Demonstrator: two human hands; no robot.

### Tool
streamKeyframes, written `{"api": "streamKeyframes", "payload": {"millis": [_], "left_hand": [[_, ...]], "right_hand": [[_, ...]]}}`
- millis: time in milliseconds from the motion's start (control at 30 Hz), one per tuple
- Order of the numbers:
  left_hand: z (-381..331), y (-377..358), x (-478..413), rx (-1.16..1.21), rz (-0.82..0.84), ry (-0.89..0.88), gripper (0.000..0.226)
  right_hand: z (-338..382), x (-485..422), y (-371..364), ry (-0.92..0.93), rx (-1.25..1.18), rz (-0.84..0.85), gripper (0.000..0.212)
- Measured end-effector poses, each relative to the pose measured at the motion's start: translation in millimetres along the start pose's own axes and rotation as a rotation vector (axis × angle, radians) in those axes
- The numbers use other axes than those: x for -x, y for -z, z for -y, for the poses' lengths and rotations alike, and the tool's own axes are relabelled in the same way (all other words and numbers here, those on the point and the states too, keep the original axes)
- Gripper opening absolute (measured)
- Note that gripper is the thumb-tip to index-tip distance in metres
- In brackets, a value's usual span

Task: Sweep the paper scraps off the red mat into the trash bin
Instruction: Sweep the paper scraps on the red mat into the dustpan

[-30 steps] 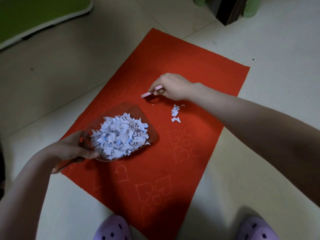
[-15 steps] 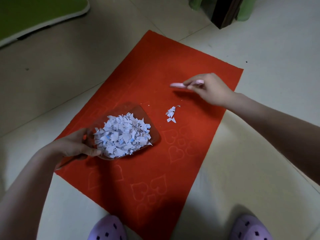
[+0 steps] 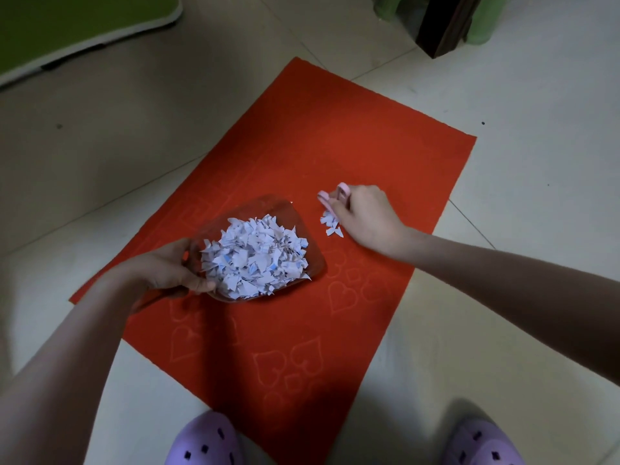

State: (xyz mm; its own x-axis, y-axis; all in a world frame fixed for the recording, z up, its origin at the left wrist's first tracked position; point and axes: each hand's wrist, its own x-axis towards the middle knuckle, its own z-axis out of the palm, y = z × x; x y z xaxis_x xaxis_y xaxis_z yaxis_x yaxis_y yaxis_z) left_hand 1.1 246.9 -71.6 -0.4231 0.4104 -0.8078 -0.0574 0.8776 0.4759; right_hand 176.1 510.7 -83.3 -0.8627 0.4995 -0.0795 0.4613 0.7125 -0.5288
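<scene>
The paper scraps are small, jagged, white bits with touches of blue print. Most form a heaped pile [image 3: 255, 253] in a clear plastic dustpan [image 3: 313, 253] that rests on the left half of the red mat [image 3: 385, 156]. A small cluster of scraps [image 3: 330, 224] lies loose on the mat just right of the dustpan.

The left hand [image 3: 167, 270] grips the dustpan at its near-left end, with the thumb along the rim beside the pile. The right hand [image 3: 365, 216] sits just right of the loose cluster. Its fingers are curled round a small pink tool [image 3: 330, 199] whose tip reaches the far edge of those scraps. Embossed hearts mark the mat's near part, and two purple clogs [image 3: 204, 441] stand at its near edge on the pale tiled floor [image 3: 536, 162].
</scene>
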Motion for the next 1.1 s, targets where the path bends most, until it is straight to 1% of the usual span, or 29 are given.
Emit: {"api": "streamKeyframes", "payload": {"millis": [100,167,200,267,367,467,533,600,667,733,800,867,933,1000,1100], "left_hand": [[1.5,0.6,-1.1,-0.049,-0.007,-0.017,0.114],[2.1,0.8,-2.1,-0.055,-0.004,-0.013,0.116],[3.6,1.7,-2.5,-0.047,-0.004,-0.01,0.119],[6.3,2.0,-3.2,-0.036,0.005,-0.019,0.125],[10.0,1.1,-0.7,-0.004,-0.005,-0.023,0.115],[16.4,3.5,1.9,0.069,-0.023,-0.022,0.11],[20.1,5.5,4.4,0.072,-0.024,-0.032,0.11],[21.7,6.8,7.1,0.063,-0.033,-0.04,0.11],[22.8,7.5,8.6,0.067,-0.039,-0.031,0.111],[23.5,8.0,8.7,0.057,-0.037,-0.024,0.11],[23.1,7.3,7.5,0.059,-0.031,-0.012,0.108],[22.2,4.1,7.3,0.097,-0.03,0.002,0.099],[21.6,1.5,8.0,0.104,-0.025,0.005,0.092],[24.5,2.4,9.8,0.109,-0.027,-0.004,0.09],[32.2,9.3,11.2,0.122,-0.046,-0.001,0.093]], "right_hand": [[17.7,8.3,-5.6,0.003,-0.206,0.011,0.036],[24.4,10.6,4.8,0.002,-0.351,-0.029,0.026],[25.5,10.4,11.6,0.013,-0.373,-0.056,0.024],[22.4,7.3,25.6,0.027,-0.361,-0.095,0.023],[7.9,-1.4,30.6,0.007,-0.301,-0.097,0.024],[-6.6,-15.4,26.1,-0.012,-0.154,-0.131,0.027],[-12.5,-25.4,19.7,-0.049,-0.051,-0.161,0.03],[-10.9,-28.6,9.3,-0.053,0.001,-0.18,0.031],[-3.2,-24.5,-6.1,-0.001,-0.024,-0.151,0.034],[11.0,-17.5,-18.6,0.038,-0.086,-0.087,0.035],[23.6,-13.0,-25.7,0.048,-0.205,-0.046,0.031],[33.6,-8.7,-24.9,0.036,-0.389,-0.078,0.025],[32.6,-8.7,-15.7,0.037,-0.48,-0.182,0.025],[24.2,-11.3,-2.8,0.047,-0.485,-0.252,0.025],[7.7,-20.5,9.4,0.027,-0.404,-0.253,0.023]]}}
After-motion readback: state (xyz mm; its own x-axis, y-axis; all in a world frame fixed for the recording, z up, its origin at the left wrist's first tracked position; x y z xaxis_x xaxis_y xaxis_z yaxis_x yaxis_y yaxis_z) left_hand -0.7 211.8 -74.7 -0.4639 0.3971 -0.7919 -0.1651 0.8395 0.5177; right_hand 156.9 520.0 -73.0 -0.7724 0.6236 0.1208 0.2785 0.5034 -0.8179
